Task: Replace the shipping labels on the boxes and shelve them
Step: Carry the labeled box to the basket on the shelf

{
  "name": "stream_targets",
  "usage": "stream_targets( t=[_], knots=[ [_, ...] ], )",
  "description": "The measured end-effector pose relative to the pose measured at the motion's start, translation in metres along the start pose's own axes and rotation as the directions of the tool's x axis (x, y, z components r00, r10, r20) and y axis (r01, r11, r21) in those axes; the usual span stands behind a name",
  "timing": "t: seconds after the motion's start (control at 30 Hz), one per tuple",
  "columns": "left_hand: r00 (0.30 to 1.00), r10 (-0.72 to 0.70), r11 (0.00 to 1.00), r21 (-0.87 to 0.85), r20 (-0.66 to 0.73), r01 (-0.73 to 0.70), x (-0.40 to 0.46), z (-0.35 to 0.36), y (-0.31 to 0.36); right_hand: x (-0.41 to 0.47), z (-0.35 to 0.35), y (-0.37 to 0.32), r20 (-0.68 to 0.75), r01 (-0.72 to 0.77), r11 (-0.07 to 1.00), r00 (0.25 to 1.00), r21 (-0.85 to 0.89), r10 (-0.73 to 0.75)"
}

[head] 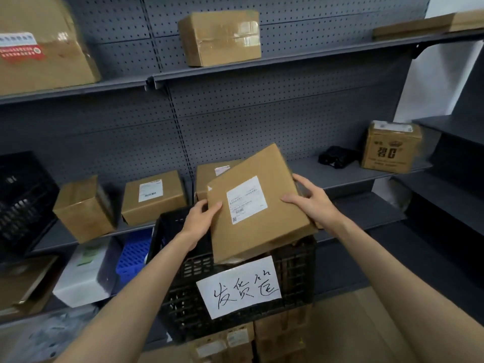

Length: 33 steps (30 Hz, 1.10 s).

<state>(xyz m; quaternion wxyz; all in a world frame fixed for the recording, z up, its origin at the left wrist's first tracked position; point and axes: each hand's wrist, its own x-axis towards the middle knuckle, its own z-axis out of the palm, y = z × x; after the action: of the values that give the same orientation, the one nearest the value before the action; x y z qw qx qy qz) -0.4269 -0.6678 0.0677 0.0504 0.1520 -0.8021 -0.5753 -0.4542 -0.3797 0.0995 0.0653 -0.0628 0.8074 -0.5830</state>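
Head camera, storeroom aisle: I hold a flat cardboard box (259,203) tilted over a black plastic crate (296,273), its white shipping label (246,199) facing up at me. My left hand (200,218) grips the box's edge at nine o'clock, thumb curled onto the top face and fingers tucked beneath. My right hand (310,199) clasps the edge at three o'clock, thumb laid flat on top, fingers wrapped round the far side. A white paper sign (238,286) with handwritten characters hangs on the crate's near wall, at six o'clock from the box. Behind, on the grey pegboard shelving (327,174), two labelled boxes (153,196) stand at ten o'clock and a third peeks out just behind the one I hold. A printed carton (391,146) and a black bundle (336,156) rest at two o'clock. A taped box (221,38) stands on the shelf above, at twelve o'clock.
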Motion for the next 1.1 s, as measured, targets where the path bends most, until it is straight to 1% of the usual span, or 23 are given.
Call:
stream_targets(
  t=[0.07, 0.17, 0.3, 0.37, 0.47, 0.53, 0.63, 0.9, 1.1],
  knots=[
    [0.999, 0.035, 0.999, 0.035, -0.025, -0.034, 0.022, 0.002, 0.008, 0.016, 0.005, 0.0, -0.067, -0.009, 0.993, 0.998, -0.118, 0.001],
    [0.996, 0.079, 0.995, 0.064, 0.039, -0.082, 0.052, 0.006, 0.031, 0.034, 0.019, -0.009, -0.128, -0.008, 0.943, 0.991, -0.332, -0.037],
    [0.978, 0.176, 0.98, 0.076, 0.109, -0.185, 0.091, 0.016, 0.058, 0.053, 0.044, -0.017, -0.146, 0.017, 0.789, 0.98, -0.614, -0.135],
    [0.967, 0.201, 0.973, 0.085, 0.156, -0.216, 0.112, 0.022, 0.062, 0.061, 0.057, -0.015, -0.159, 0.022, 0.724, 0.97, -0.69, -0.182],
    [0.943, 0.212, 0.967, 0.086, 0.257, -0.241, 0.139, 0.033, 0.055, 0.071, 0.076, -0.007, -0.18, 0.003, 0.66, 0.961, -0.751, -0.209],
    [0.935, 0.177, 0.978, 0.051, 0.309, -0.202, 0.157, 0.04, 0.043, 0.077, 0.088, -0.002, -0.204, -0.035, 0.641, 0.96, -0.767, -0.192],
    [0.935, 0.122, 0.991, 0.013, 0.334, -0.134, 0.183, 0.048, 0.02, 0.085, 0.102, 0.01, -0.209, -0.076, 0.627, 0.967, -0.776, -0.142],
    [0.913, 0.017, 0.999, -0.032, 0.407, -0.005, 0.218, 0.054, -0.053, 0.1, 0.134, 0.043, -0.098, -0.11, 0.585, 0.994, -0.804, 0.053],
    [0.883, -0.036, 0.999, 0.003, 0.467, 0.039, 0.236, 0.058, -0.093, 0.097, 0.161, 0.068, -0.099, -0.125, 0.551, 0.992, -0.825, 0.076]
  ],
)
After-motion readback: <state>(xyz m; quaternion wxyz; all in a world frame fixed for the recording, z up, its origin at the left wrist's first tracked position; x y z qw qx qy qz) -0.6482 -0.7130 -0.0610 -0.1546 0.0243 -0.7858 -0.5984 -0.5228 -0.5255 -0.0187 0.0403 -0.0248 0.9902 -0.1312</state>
